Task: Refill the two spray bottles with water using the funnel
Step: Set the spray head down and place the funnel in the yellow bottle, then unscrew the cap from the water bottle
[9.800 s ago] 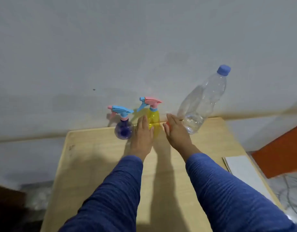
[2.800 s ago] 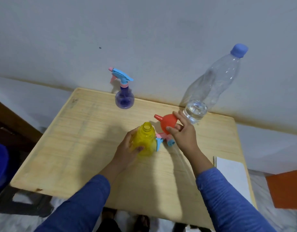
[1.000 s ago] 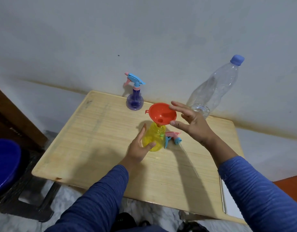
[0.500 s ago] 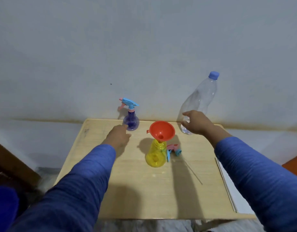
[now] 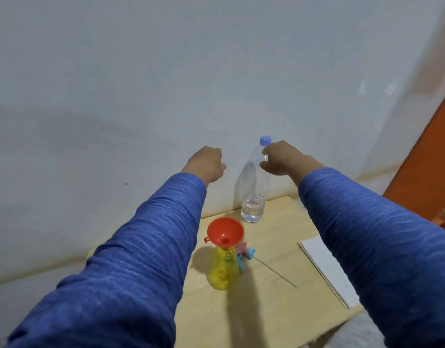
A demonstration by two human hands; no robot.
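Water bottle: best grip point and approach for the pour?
Grip the water bottle around its upper body, below the blue cap, coming from the right, where the right hand already sits. It stands upright, tall, nearly empty; the funnel lies front-left.

Two long blue sleeves of ribbed, heathered knit, left sleeve (image 5: 131,252), right sleeve (image 5: 382,237), cuffs ending at the wrists, left hand (image 5: 206,164) and right hand (image 5: 279,158) bare

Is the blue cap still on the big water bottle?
Yes, the blue cap sits on top of the water bottle, beside the right hand.
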